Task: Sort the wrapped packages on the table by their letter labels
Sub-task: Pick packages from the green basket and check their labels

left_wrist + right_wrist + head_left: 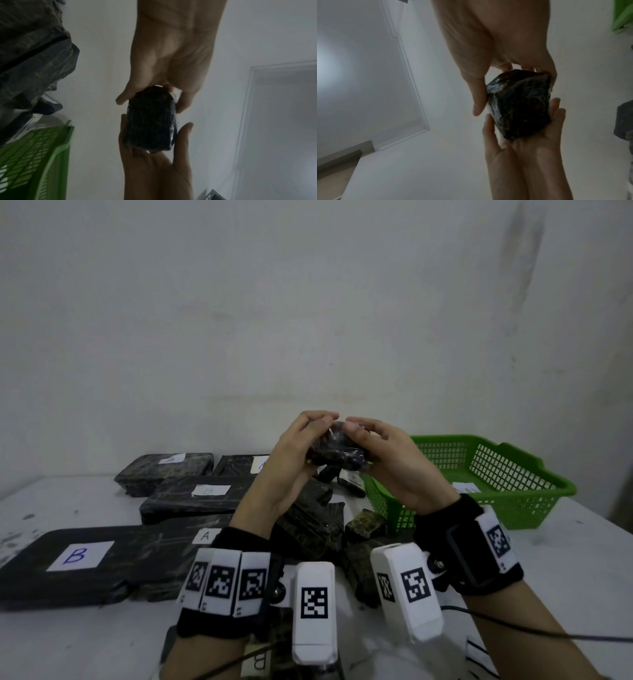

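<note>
Both hands hold one small dark wrapped package (337, 453) raised above the table. My left hand (317, 426) grips its left end and my right hand (356, 431) its right end, fingers curled over the top. The left wrist view shows the package (150, 121) between the left hand (150, 104) above and the right hand's fingers (184, 129) below. In the right wrist view the package (520, 106) has the right hand (515, 93) on top. No label shows on it. Flat packages lie at left: B (78, 556), A (205, 535) and A (171, 459).
A green mesh basket (513, 474) stands at the right with a white slip inside. A heap of small dark packages (315, 525) lies under the hands. A black cable (513, 631) runs across the near right of the white table (565, 570). A wall is close behind.
</note>
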Demonstrator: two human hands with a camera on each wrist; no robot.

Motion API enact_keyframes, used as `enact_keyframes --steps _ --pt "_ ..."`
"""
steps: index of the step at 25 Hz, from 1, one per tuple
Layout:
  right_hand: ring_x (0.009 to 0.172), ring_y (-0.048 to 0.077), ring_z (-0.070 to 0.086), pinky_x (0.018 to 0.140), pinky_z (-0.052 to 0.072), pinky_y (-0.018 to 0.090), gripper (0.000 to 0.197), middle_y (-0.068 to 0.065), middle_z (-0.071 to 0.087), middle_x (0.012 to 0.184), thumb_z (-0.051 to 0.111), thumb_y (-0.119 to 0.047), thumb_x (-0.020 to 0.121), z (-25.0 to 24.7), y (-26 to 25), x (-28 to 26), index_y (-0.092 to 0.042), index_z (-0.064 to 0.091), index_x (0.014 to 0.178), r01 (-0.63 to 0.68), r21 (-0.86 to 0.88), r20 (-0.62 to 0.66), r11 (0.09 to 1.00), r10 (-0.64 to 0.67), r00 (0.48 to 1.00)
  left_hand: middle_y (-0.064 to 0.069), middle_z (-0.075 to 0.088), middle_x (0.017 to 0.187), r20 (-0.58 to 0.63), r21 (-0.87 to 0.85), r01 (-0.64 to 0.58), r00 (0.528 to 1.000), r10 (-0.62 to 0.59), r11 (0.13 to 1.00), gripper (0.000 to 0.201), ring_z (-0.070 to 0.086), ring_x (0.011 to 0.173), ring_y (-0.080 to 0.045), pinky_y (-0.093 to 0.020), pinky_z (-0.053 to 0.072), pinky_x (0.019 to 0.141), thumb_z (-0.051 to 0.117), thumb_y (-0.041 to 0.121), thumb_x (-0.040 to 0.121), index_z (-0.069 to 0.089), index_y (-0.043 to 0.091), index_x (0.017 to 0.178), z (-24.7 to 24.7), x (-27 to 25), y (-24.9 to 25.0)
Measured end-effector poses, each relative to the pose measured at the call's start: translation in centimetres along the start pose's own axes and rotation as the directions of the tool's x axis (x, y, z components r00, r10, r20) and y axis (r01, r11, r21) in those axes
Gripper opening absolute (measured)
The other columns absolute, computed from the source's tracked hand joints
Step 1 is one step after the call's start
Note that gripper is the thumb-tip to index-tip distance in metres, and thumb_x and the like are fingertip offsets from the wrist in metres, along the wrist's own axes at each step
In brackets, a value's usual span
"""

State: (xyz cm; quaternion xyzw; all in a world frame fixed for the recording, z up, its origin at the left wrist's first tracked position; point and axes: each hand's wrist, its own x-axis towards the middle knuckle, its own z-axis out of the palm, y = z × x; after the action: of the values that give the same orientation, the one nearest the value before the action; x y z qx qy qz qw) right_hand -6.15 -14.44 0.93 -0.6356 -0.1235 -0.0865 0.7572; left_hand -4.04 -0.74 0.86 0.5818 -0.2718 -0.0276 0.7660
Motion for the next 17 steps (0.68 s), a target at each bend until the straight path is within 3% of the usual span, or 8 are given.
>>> enact_keyframes --steps 3,6,9,11,13,15,17 --pt "0.098 0.023 0.065 0.091 0.052 0.038 0.061 0.012 0.065 0.106 0.071 -0.021 0.063 -0.5 -0.1 -0.2 -0.005 0.054 0.119 -0.052 -0.125 0.113 0.991 0.067 0.991 -0.004 0.061 0.095 0.017 0.093 0.051 0.998 -0.053 0.994 0.012 0.060 0.087 -0.016 -0.032 0.052 0.080 0.048 0.017 0.093 0.057 0.018 0.101 -0.5 0.0 0.1" --pt "0.102 0.027 0.063 0.093 0.050 0.049 0.044 0.010 0.063 0.103 0.069 -0.009 0.074 -0.5 0.2 -0.1 -0.008 0.055 0.115 -0.127 -0.141 0.069 0.982 0.138 0.988 -0.006 0.064 0.090 -0.030 0.134 0.084 0.996 -0.080 0.987 0.014 0.062 0.083 -0.018 -0.031 0.055 0.078 0.055 0.012 0.088 0.058 0.011 0.102 -0.9 0.1 -0.5" --pt "0.081 0.017 0.067 0.073 0.058 0.031 0.029 0.009 0.065 0.091 0.061 0.000 0.084 0.1 0.7 0.1 -0.002 0.057 0.112 -0.093 -0.153 -0.004 0.984 0.094 0.996 -0.007 0.066 0.084 -0.143 0.260 0.041 0.990 -0.004 0.965 0.007 0.062 0.082 -0.023 -0.040 0.052 0.085 0.061 0.011 0.085 0.062 0.010 0.093 -1.0 0.6 -1.3" --pt "0.067 0.009 0.065 0.060 0.056 0.021 0.020 0.006 0.064 0.082 0.059 0.002 0.085 0.5 1.0 0.1 -0.004 0.058 0.104 -0.056 -0.191 -0.031 0.980 0.051 0.998 -0.007 0.066 0.083 -0.183 0.309 0.025 0.983 0.034 0.951 0.004 0.062 0.083 -0.024 -0.043 0.050 0.088 0.063 0.012 0.085 0.063 0.016 0.084 -0.9 0.6 -1.6" --pt "0.071 0.011 0.065 0.063 0.056 0.021 0.022 0.006 0.064 0.086 0.060 0.002 0.084 0.4 0.9 0.2 -0.006 0.055 0.104 -0.035 -0.160 -0.065 0.987 0.025 0.998 -0.006 0.066 0.088 -0.189 0.310 0.019 0.981 0.042 0.951 0.005 0.062 0.087 -0.023 -0.042 0.051 0.089 0.062 0.014 0.086 0.061 0.018 0.087 -0.8 0.8 -1.6" --pt "0.079 0.016 0.065 0.069 0.057 0.025 0.036 0.008 0.063 0.097 0.063 -0.003 0.083 0.1 0.8 0.4 -0.006 0.048 0.115 -0.043 -0.059 -0.109 0.997 0.037 0.993 -0.009 0.065 0.100 -0.197 0.253 0.027 0.980 0.024 0.967 0.014 0.063 0.093 -0.023 -0.040 0.052 0.088 0.060 0.012 0.087 0.058 0.015 0.100 -0.5 0.7 -1.3" --pt "0.091 0.018 0.064 0.076 0.055 0.030 0.047 0.011 0.060 0.109 0.064 -0.013 0.085 -0.1 1.0 0.6 -0.008 0.040 0.124 -0.070 -0.127 -0.148 0.989 0.051 0.988 -0.007 0.063 0.108 -0.251 0.326 -0.031 0.961 0.119 0.945 0.028 0.062 0.097 -0.019 -0.033 0.052 0.087 0.062 0.006 0.084 0.054 0.014 0.110 -0.5 0.7 -1.2"
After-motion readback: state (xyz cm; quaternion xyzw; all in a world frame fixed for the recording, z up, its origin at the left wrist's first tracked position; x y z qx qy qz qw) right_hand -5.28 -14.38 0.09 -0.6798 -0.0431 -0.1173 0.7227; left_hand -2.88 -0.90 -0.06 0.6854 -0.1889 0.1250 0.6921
